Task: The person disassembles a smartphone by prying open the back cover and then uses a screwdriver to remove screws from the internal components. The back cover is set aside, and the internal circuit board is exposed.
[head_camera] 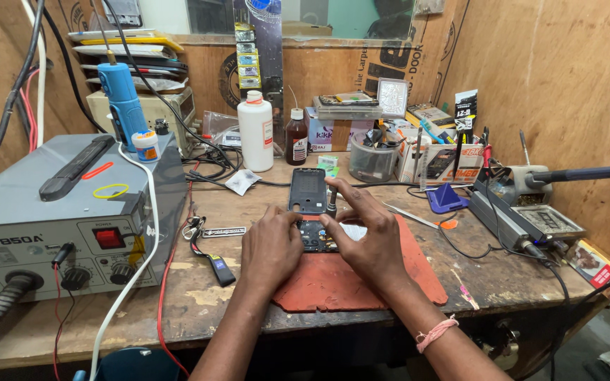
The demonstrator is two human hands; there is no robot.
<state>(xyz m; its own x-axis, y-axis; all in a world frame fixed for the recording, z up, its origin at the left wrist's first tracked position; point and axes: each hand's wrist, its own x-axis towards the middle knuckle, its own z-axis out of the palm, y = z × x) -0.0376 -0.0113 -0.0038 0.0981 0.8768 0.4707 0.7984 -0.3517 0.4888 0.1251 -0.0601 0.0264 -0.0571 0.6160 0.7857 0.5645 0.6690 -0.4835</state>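
A dark phone with its back off lies lengthwise on a red-brown rubber mat in the middle of the bench. My left hand rests on the near left part of the phone, fingers curled against its edge. My right hand covers the near right part, with the forefinger and thumb pinching at the phone's right side. The lower half of the phone is hidden under both hands. A pink thread band circles my right wrist.
A grey rework station with knobs, red switch and blue handpiece fills the left. A white bottle, brown bottle and parts tub stand behind. Tweezers lie right of the mat. A soldering station sits far right.
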